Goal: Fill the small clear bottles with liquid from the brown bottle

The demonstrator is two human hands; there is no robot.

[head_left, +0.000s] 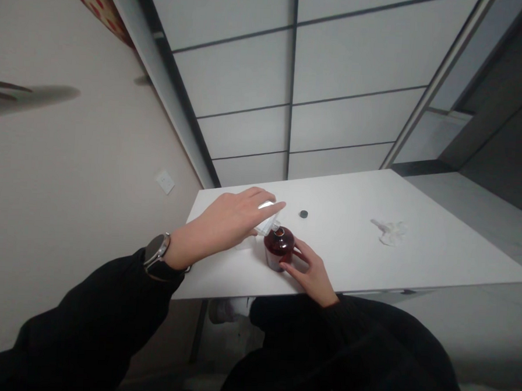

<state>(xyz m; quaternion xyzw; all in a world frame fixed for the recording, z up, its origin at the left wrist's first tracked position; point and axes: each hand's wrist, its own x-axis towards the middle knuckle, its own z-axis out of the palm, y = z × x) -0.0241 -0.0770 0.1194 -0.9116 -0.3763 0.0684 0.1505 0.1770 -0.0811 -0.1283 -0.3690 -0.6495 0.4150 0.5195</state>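
My left hand (pixel 242 215) is closed around a small clear glass bottle (pixel 264 225), tipped so that its neck points down to the right. That neck is at the open mouth of a dark red-brown bottle (pixel 279 247), which stands upright on the white table (pixel 346 246). Whether liquid is passing between them is too small to tell. With thumb and fingers, my right hand (pixel 312 271) grips the red-brown bottle from its right side. A small dark cap (pixel 304 214) lies on the table just beyond the two bottles.
A crumpled white tissue (pixel 392 231) lies on the right part of the table. White sliding panels (pixel 338 65) rise behind the far edge. At the left is a wall with a socket (pixel 165 182). The near table edge runs close to my body.
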